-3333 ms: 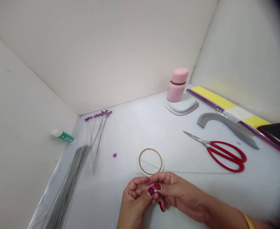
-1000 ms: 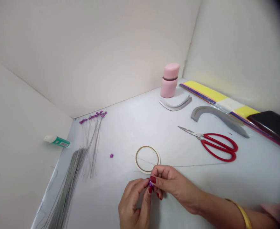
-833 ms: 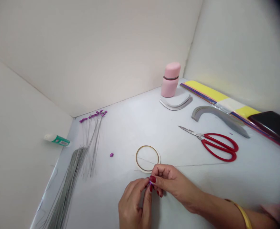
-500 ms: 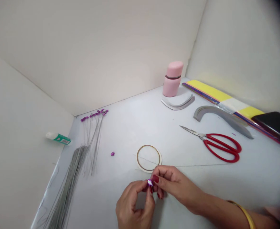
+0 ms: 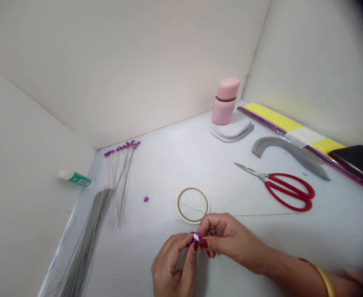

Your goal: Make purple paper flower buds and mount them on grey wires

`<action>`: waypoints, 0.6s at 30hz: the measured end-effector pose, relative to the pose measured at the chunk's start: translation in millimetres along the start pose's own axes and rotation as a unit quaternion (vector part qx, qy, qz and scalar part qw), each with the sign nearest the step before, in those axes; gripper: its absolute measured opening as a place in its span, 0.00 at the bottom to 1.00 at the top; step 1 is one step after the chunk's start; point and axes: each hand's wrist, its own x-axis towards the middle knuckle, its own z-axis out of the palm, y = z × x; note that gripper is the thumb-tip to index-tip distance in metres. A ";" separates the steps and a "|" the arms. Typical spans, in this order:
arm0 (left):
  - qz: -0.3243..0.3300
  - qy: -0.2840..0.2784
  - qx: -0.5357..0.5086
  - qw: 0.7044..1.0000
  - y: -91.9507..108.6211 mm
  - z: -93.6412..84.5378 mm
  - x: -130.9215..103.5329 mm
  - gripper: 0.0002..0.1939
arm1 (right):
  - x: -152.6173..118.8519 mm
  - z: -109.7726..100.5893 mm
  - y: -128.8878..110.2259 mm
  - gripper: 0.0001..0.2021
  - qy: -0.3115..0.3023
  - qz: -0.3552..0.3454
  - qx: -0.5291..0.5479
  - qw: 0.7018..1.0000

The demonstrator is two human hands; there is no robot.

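Small purple piece (image 5: 196, 237) clamped in the left hand's (image 5: 174, 264) thumb-and-finger grip, right hand (image 5: 231, 239) at its right edge; can't tell if that grip closes on it. Long axis too small to read. On the desk (image 5: 169, 165) I count one loose star (image 5: 146, 199) farther left, one tape ring (image 5: 208, 202), one scissors (image 5: 264, 177), one pink flask (image 5: 223, 109); wired stars (image 5: 127, 144) too bunched to number.

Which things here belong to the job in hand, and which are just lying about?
Likely part of the job:
purple-and-white piece, pinched in the left hand, right hand at it
purple star
purple-tipped wires
grey wire bundle
tape roll
scissors
perhaps curved grey strips and multicoloured packet

Probably just lying about:
pink flask
black phone-like object
green-and-white tube
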 end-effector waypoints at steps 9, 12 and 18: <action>0.119 0.021 0.087 0.989 -4.8 -0.4 -2.7 0.11 | -0.9 -0.2 2.8 0.11 -0.003 0.009 0.034 0.999; 0.146 0.028 0.105 0.983 -4.9 1.4 -2.1 0.09 | -0.4 0.0 4.1 0.11 0.007 0.010 0.031 0.999; 0.162 0.018 0.101 0.981 -5.4 1.4 -0.8 0.11 | 0.5 0.1 0.6 0.12 0.013 0.015 0.005 1.000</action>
